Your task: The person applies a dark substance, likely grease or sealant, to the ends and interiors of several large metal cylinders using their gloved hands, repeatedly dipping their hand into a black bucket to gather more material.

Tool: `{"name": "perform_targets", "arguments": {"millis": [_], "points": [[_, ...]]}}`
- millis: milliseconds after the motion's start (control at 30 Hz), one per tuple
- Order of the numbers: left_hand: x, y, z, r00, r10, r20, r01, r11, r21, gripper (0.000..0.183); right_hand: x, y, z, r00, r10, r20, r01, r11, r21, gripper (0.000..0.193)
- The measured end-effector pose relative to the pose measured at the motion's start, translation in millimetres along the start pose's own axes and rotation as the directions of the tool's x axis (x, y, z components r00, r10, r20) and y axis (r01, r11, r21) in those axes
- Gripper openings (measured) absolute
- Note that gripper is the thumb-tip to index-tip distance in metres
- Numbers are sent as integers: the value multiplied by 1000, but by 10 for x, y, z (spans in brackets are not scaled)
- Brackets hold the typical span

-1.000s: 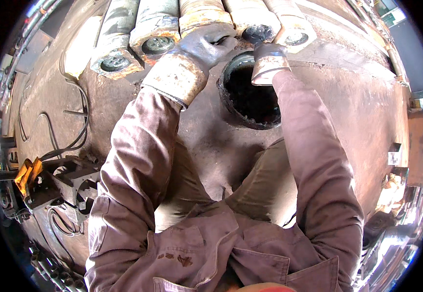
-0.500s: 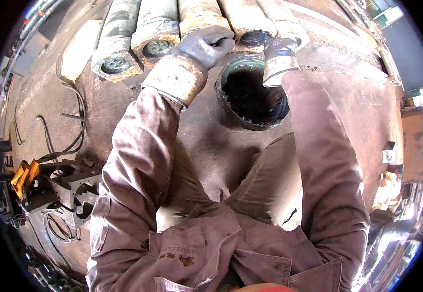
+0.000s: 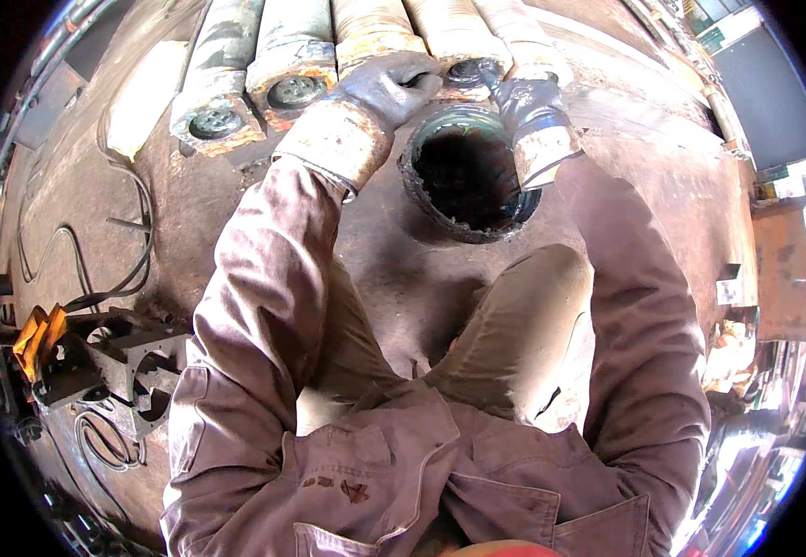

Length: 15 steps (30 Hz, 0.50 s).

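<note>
Several long, round cylinders with squared, rusty end blocks lie side by side at the far side. My left hand (image 3: 389,88), in a stained glove, is curled closed against the end of the middle cylinder (image 3: 375,26); anything inside its fingers is hidden. My right hand (image 3: 533,107) wears a glove blackened with wet, dark grease. Its forefinger stretches to the blackened round recess (image 3: 466,74) in the end of the cylinder (image 3: 454,32) just right of the middle. Below that hand stands a round tub (image 3: 412,176) holding dark, greasy stuff, its rim partly covered by my right cuff.
On the floor at left lie a black cable (image 3: 148,232) and a metal bracket (image 3: 134,357) with round cut-outs. Beside it is a yellow-orange piece (image 3: 39,342). A brown board (image 3: 783,269) stands at far right. My knees are spread on the near side of the tub.
My right hand has drawn back slightly toward me, and its forefinger now shows at the recess. My right knee has shifted outward. The left hand keeps its place.
</note>
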<state>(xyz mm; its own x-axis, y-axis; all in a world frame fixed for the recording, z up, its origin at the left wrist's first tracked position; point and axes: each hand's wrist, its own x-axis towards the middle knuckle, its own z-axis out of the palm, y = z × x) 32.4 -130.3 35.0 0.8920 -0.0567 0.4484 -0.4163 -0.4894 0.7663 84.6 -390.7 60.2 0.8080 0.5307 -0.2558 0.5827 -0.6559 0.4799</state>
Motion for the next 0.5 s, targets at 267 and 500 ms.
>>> {"name": "perform_targets", "arguments": {"millis": [267,500], "points": [[9,-303,-105,812,530,244,-501,420,757,42,-118,-49,502,983,-132,-124,174,874,453,55],[-113,-106,-151,992,122,39,-126,981,150,33,-594,547,502,972,-50,228,-233,-214,949,66]]}}
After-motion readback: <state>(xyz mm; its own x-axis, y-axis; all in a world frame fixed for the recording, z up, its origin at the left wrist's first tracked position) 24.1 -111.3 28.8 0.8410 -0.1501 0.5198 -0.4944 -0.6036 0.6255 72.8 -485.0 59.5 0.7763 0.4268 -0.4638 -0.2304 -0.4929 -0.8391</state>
